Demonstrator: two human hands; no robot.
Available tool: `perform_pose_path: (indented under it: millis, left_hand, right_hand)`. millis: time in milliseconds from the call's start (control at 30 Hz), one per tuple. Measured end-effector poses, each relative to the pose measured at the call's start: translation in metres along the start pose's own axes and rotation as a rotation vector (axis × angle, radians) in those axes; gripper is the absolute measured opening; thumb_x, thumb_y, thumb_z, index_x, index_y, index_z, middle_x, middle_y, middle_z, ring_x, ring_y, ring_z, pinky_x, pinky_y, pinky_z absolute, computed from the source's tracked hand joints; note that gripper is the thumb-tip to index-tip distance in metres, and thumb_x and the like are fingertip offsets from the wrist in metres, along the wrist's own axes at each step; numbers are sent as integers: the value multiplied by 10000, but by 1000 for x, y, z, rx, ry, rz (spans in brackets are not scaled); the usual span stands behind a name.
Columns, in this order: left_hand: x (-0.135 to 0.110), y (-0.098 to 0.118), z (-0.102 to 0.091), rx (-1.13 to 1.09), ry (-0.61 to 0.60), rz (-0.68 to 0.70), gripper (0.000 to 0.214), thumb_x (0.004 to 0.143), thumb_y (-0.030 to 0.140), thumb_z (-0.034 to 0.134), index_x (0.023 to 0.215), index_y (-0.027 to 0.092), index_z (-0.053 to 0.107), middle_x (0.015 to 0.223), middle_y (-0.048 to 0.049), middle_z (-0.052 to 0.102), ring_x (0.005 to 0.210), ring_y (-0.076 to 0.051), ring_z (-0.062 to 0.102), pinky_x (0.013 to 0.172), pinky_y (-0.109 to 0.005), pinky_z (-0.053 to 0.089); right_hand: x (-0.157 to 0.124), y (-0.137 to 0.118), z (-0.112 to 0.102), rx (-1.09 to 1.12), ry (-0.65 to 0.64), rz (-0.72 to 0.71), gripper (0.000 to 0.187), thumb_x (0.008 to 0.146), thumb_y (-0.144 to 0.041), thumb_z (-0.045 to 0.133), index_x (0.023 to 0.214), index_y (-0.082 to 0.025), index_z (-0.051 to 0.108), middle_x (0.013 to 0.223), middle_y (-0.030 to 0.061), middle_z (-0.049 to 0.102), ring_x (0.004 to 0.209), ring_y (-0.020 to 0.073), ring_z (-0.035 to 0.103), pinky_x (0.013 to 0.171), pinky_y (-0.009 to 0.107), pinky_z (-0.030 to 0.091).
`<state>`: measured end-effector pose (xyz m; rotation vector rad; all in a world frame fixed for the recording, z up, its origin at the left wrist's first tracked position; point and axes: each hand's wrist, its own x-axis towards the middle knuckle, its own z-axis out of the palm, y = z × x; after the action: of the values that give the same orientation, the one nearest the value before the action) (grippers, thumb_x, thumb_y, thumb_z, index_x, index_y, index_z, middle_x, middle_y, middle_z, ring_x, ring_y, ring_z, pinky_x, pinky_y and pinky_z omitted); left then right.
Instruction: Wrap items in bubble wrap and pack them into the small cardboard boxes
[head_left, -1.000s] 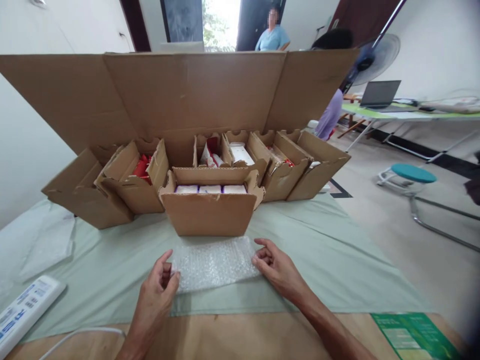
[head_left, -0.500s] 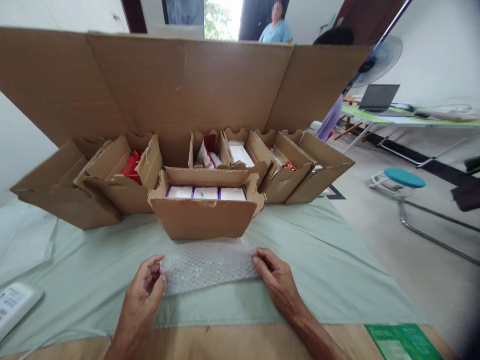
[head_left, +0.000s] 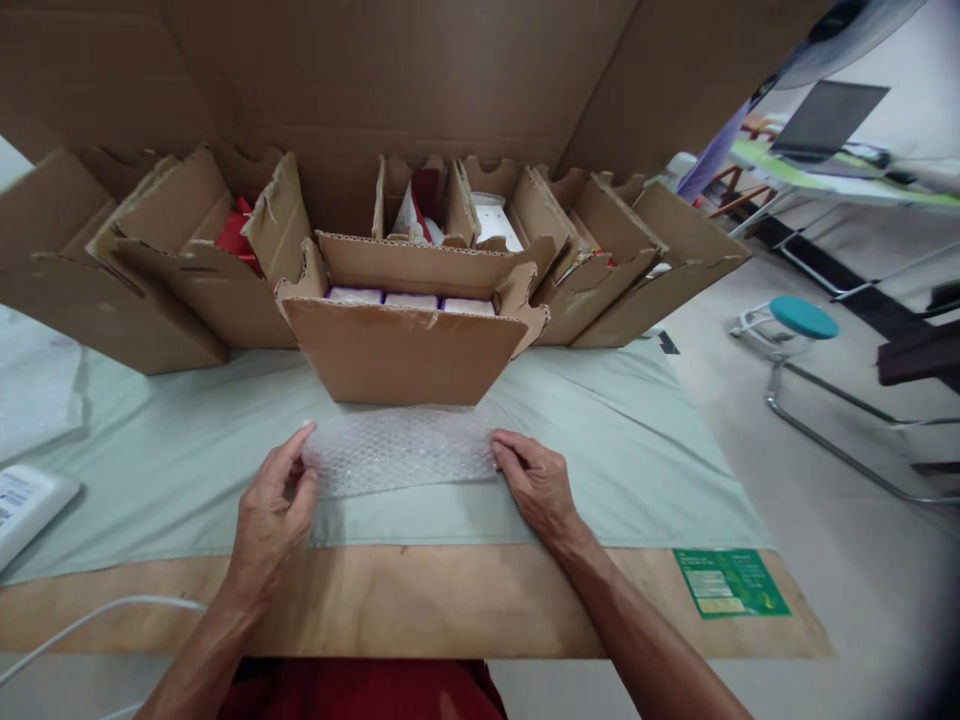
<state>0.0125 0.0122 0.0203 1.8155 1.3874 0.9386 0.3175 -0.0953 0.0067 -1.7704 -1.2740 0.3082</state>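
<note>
Gripping the right end of the bubble wrap (head_left: 405, 450), the right hand (head_left: 536, 490) is pinched closed. The left hand (head_left: 274, 500), thumb and forefinger parted, meets the left end; whether it grips cannot be determined. The wrap lies over the green cloth (head_left: 615, 460), directly before a cardboard box (head_left: 405, 350) containing three packs (head_left: 410, 301). Behind stand further open boxes (head_left: 637, 310) and a cardboard panel (head_left: 405, 70).

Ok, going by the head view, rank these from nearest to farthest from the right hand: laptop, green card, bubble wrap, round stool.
From the right hand:
1. Bubble wrap: touching it, on its left.
2. Green card: to its right, on the wooden table.
3. Round stool: off that table's right side.
4. Laptop: far right, at the back.
</note>
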Motion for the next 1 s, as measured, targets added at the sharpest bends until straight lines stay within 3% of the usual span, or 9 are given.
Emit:
perform_pose_path:
  millis: [200, 333, 400, 500, 600, 733, 800, 933, 1000]
  left_hand:
    - [-3, 0, -1, 127, 2, 184, 206, 896, 319, 539, 847, 224, 714, 1213, -102, 621, 1180, -261, 636, 973, -395, 536]
    - [-8, 6, -10, 85, 22, 129, 125, 892, 320, 581, 846, 233, 659, 1410, -95, 593, 1271, -290, 607, 1078, -495, 489]
    - [-10, 10, -15, -25, 8, 146, 90, 908, 298, 581, 866, 233, 629, 1401, -91, 630, 1347, -293, 567, 1147, -531, 425]
    - [-12, 14, -22, -268, -98, 140, 63, 931, 272, 566, 876, 242, 576, 1163, -78, 762, 1394, -292, 548, 1164, -550, 409]
    - [-10, 15, -27, -391, -242, 85, 160, 923, 317, 589, 785, 251, 543, 977, -67, 793, 1318, -318, 617, 1121, -558, 453]
    - [-7, 18, -42, -326, -409, 68, 267, 871, 394, 642, 658, 261, 550, 881, -83, 783, 1302, -346, 618, 1118, -557, 451]
    - [-7, 20, -56, -270, -500, 14, 185, 815, 423, 677, 730, 263, 640, 908, -105, 784, 1302, -364, 611, 1114, -562, 451]
    - [-8, 18, -82, -242, -684, -101, 542, 708, 447, 709, 1215, 257, 687, 1170, -146, 757, 1080, -356, 714, 1009, -524, 520]
    - [-9, 13, -85, -146, -588, -110, 564, 739, 495, 665, 1247, 249, 672, 1039, -120, 771, 969, -320, 724, 925, -460, 544]
  right_hand:
    - [4, -9, -6, 16, -27, -75, 238, 946, -280, 562, 949, -240, 796, 969, 76, 771, 926, 217, 725, 884, 372, 584]
    - [4, -14, -14, 103, -10, -101, 202, 944, -276, 568, 927, -229, 764, 1045, 90, 746, 980, 223, 708, 885, 380, 566]
    - [4, -15, -18, 136, -47, -93, 225, 950, -321, 582, 1082, -225, 735, 1162, 106, 728, 1041, 239, 700, 875, 386, 562]
    - [6, -16, -20, 112, -191, -129, 621, 906, -455, 671, 1473, -256, 514, 1504, 142, 558, 1336, 308, 571, 991, 454, 530]
    - [12, -18, -20, 46, -314, -203, 908, 845, -524, 739, 1607, -279, 313, 1664, 142, 358, 1513, 338, 367, 1115, 530, 447]
    - [12, -27, -24, 44, -322, -216, 458, 933, -421, 648, 1361, -259, 640, 1371, 107, 664, 1305, 290, 587, 1102, 518, 448]
    - [6, -35, -32, 89, -462, -227, 252, 952, -397, 624, 1105, -261, 770, 1131, 72, 762, 1131, 260, 672, 1066, 496, 467]
    - [-12, -51, -59, 154, -916, -187, 308, 870, -518, 721, 1079, -306, 802, 1051, 32, 790, 1087, 260, 680, 1038, 484, 477]
    - [-17, -53, -70, 197, -936, -68, 383, 868, -575, 693, 1116, -301, 794, 1033, 33, 791, 1025, 251, 698, 957, 434, 521]
